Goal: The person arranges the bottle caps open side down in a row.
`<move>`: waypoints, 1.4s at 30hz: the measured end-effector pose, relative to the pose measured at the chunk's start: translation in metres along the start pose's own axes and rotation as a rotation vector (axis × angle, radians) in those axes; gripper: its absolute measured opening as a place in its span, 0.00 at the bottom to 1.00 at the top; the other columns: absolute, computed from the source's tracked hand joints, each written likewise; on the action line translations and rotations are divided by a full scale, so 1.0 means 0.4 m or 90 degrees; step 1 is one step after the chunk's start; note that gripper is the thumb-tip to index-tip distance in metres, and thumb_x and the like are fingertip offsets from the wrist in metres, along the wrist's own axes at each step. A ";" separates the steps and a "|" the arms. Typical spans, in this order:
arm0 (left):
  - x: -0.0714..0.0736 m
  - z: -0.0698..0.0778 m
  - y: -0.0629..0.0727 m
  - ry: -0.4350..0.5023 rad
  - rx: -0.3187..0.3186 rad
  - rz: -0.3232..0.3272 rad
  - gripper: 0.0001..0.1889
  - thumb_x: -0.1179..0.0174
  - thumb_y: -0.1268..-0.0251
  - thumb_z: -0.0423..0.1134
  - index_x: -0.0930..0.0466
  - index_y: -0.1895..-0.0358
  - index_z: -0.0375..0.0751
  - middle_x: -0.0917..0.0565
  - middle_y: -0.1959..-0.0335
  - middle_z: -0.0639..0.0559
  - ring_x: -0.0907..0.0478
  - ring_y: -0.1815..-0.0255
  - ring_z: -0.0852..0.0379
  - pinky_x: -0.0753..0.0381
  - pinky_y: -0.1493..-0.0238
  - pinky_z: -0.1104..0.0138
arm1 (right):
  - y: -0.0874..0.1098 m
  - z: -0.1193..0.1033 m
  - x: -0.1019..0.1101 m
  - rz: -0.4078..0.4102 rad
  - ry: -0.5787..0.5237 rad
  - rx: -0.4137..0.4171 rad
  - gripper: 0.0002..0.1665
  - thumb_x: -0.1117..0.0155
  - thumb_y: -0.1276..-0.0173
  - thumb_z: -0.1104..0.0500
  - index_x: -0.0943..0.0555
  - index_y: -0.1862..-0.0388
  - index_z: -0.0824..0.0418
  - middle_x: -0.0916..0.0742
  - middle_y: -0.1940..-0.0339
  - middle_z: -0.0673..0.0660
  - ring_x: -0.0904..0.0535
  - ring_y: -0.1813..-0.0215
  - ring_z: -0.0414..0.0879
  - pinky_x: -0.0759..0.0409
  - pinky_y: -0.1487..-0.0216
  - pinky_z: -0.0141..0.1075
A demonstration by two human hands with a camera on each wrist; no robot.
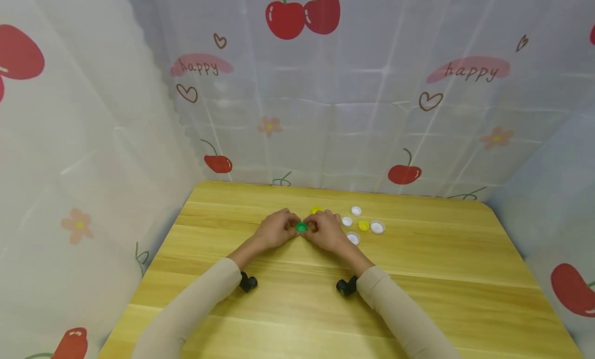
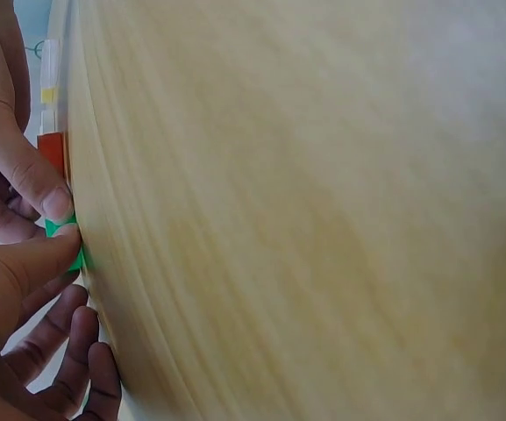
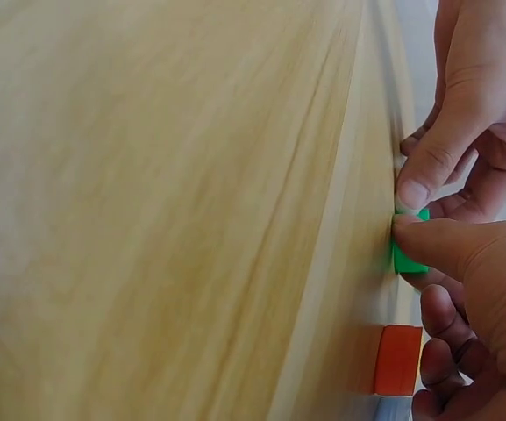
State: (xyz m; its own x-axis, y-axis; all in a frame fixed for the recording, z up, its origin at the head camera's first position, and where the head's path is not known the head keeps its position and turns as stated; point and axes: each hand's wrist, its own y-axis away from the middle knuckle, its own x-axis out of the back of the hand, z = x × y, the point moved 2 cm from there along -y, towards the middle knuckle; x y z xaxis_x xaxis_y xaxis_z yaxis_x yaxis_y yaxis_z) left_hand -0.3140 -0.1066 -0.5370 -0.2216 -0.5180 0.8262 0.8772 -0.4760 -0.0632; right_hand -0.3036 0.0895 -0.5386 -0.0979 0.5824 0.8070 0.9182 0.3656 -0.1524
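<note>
A small round green cap (image 1: pixel 301 227) lies between my two hands on the wooden table, its hollow side facing up in the head view. My left hand (image 1: pixel 277 229) pinches it at the left with thumb and fingers. From the right, my right hand (image 1: pixel 327 231) pinches the same cap, and the two thumbs nearly meet on its near side. A red cap (image 3: pixel 399 360) stands close by my right hand in the right wrist view; the head view does not show it. Just behind my right hand, a yellow cap (image 1: pixel 316 209) is partly covered.
To the right of my right hand lie several white caps (image 1: pixel 377 228) and another yellow cap (image 1: pixel 363 225). Black wrist mounts (image 1: pixel 346 286) sit under both forearms. A cherry-patterned curtain (image 1: pixel 325 142) rises behind the table (image 1: pixel 297 317) and along both sides.
</note>
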 end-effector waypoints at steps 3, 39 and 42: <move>0.001 0.002 0.003 -0.002 0.001 0.000 0.12 0.29 0.26 0.42 0.09 0.44 0.49 0.16 0.58 0.54 0.20 0.61 0.58 0.18 0.56 0.62 | 0.000 0.001 0.000 -0.005 0.000 0.005 0.15 0.19 0.31 0.52 0.08 0.48 0.54 0.18 0.71 0.49 0.34 0.64 0.47 0.45 0.53 0.45; -0.005 0.125 0.104 0.299 -0.108 0.088 0.11 0.28 0.27 0.47 0.10 0.46 0.61 0.11 0.53 0.63 0.16 0.53 0.61 0.15 0.46 0.62 | 0.180 0.012 0.113 0.139 -0.264 0.124 0.15 0.18 0.34 0.58 0.08 0.48 0.49 0.17 0.68 0.52 0.30 0.58 0.53 0.30 0.54 0.43; -0.014 0.132 0.110 0.308 -0.110 0.090 0.10 0.28 0.28 0.48 0.10 0.47 0.63 0.11 0.54 0.63 0.16 0.53 0.61 0.15 0.45 0.62 | 0.194 0.011 0.118 0.136 -0.270 0.121 0.16 0.18 0.34 0.58 0.08 0.48 0.48 0.17 0.68 0.56 0.30 0.57 0.55 0.31 0.54 0.49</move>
State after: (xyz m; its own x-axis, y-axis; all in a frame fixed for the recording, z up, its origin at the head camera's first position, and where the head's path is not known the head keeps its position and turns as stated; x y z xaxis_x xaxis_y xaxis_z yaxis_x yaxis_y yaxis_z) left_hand -0.2515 -0.0872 -0.5147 -0.3137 -0.8341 0.4537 0.8383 -0.4677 -0.2802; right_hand -0.2387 0.1486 -0.5147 -0.0982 0.8875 0.4501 0.8526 0.3083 -0.4219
